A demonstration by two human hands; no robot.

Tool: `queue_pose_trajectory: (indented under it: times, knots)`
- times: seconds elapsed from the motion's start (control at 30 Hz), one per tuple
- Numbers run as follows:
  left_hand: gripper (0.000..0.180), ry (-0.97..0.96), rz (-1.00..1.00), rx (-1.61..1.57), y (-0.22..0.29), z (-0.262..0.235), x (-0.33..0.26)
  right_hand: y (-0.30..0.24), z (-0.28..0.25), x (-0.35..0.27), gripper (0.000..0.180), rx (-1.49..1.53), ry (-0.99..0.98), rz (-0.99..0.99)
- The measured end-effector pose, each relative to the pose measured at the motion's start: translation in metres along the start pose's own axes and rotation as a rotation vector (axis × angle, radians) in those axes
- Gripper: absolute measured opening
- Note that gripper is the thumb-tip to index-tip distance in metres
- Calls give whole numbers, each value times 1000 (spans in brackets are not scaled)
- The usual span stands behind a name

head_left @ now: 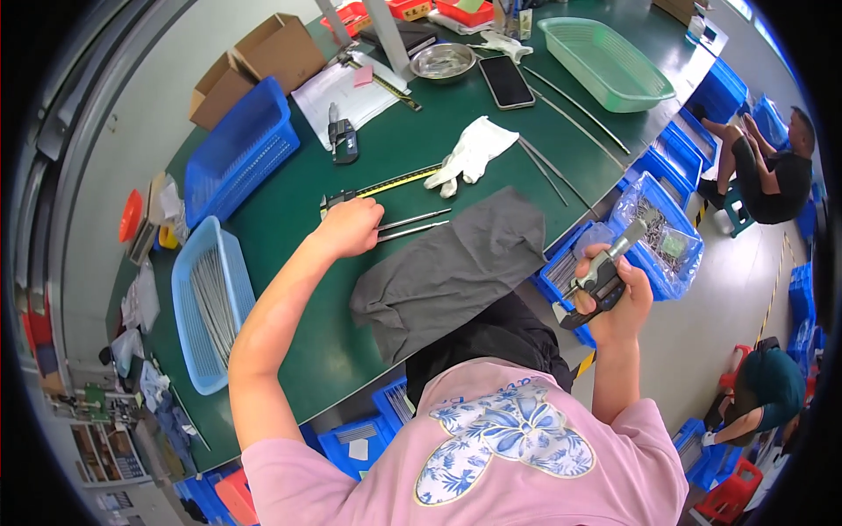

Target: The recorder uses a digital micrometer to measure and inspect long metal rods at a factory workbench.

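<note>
My right hand [624,307] is wrapped round a micrometer [600,282] with a dark frame and silver barrel, held up off the table's near right edge. Over the green table, my left hand [351,228] is closed at the ends of two slim metal rods [416,225], which point to the right; its fingertips are partly hidden. Just beyond that hand lies a caliper [390,182] with a black and yellow scale. A crumpled dark grey cloth [452,267] covers the table's near edge, and a white glove [474,156] rests past it.
A light blue basket [182,307] of rods stands at left, a dark blue basket [285,145] behind it. Another micrometer [343,140], a phone [507,82], a metal bowl [443,61] and a green basket [605,66] sit farther back. Two people sit to the right.
</note>
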State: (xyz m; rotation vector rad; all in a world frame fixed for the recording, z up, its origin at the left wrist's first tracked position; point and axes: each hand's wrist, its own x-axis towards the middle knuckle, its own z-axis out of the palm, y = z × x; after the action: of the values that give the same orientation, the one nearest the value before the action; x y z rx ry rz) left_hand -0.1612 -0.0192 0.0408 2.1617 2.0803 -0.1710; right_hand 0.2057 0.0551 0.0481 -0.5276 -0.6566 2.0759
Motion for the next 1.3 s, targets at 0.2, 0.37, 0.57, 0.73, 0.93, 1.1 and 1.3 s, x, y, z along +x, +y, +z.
queue_pose_trajectory:
  times: [0.2,0.37,0.57,0.73,0.93,1.1,1.3]
  knots:
    - [7,23,14,-158,-10,6,2,-16,16,26,35,-472,-5,1]
    - [10,56,38,-115,-8,2,6,2,28,68,32,-1559,-75,-566]
    - [14,106,-29,-56,-10,-4,-4,41,27,108,33,-1971,-197,-478]
    - [19,333,-107,-97,-9,-16,-26,60,22,132,30,-2025,-345,-662]
    - [34,708,-121,-88,21,-38,-58,64,36,141,29,-2081,-434,-816]
    - [40,846,-65,23,45,-39,-83,60,46,175,22,-2107,-129,-468]
    - [39,948,-93,-74,63,-39,-98,70,39,227,22,-2182,-61,-786]
